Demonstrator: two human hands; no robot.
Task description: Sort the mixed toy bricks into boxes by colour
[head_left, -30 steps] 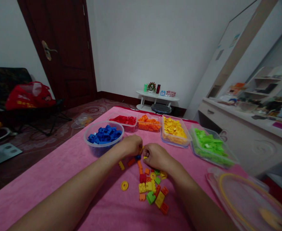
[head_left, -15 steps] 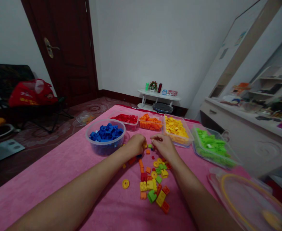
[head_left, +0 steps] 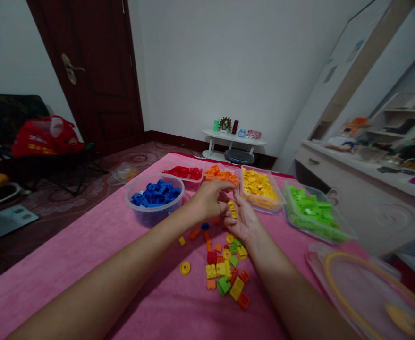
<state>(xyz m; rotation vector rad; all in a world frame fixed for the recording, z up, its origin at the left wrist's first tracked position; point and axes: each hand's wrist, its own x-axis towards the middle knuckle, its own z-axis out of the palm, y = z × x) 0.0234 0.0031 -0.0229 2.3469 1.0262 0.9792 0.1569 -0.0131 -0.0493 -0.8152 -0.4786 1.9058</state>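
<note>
Above the middle of the pink-covered table, my left hand (head_left: 210, 202) and my right hand (head_left: 244, 221) meet. Yellow building blocks (head_left: 232, 209) show between them, resting against the right palm and fingers. My left fingers curl over the same blocks, and its fingertips are partly hidden. Below the hands lies a loose scatter of small blocks: a red block (head_left: 212, 257), a green block (head_left: 224, 285), a yellow block (head_left: 237, 289) and orange ones. A yellow ring-shaped piece (head_left: 185, 267) lies apart to the left, and a dark blue round piece (head_left: 205, 226) sits under the left wrist.
A round tub of blue blocks (head_left: 139, 215) stands left of the hands. Behind are containers of red blocks (head_left: 184, 173), orange blocks (head_left: 221, 174) and yellow blocks (head_left: 260, 186). A box of green blocks (head_left: 311, 210) is at right, with clear lids (head_left: 363, 283) nearer me.
My hands were apart, low over the blocks; now they are together and raised, with yellow blocks in them. The right palm has turned upward and inward. Small pieces between them are now covered or picked up.
</note>
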